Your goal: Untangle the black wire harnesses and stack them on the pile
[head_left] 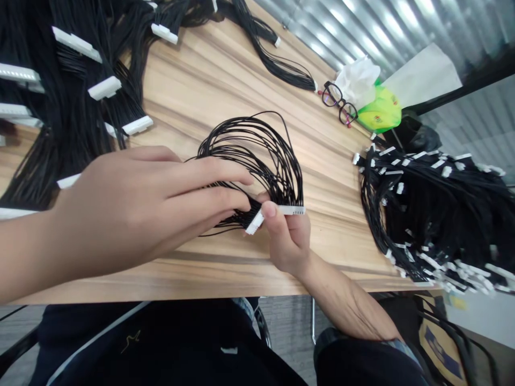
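A looped black wire harness point(257, 128) stands above the table in front of me, with two white connectors at its ends brought close together. One white connector point(254, 222) is tilted; the other white connector point(293, 210) lies nearly level. My right hand point(287, 236) pinches the connector ends between thumb and fingers. From the left, my left hand point(161, 198) reaches across the wires. Its long fingers lie together on the bundle just behind the tilted connector, and its thumb is hidden beneath.
Black harnesses with white connectors point(76, 43) cover the table's left side. A large pile of similar harnesses point(438, 209) lies at the right edge. Toward the back are a thin harness point(277, 67), eyeglasses point(340, 103) and a green tissue pack point(380, 110) beside a corrugated metal panel point(354, 27).
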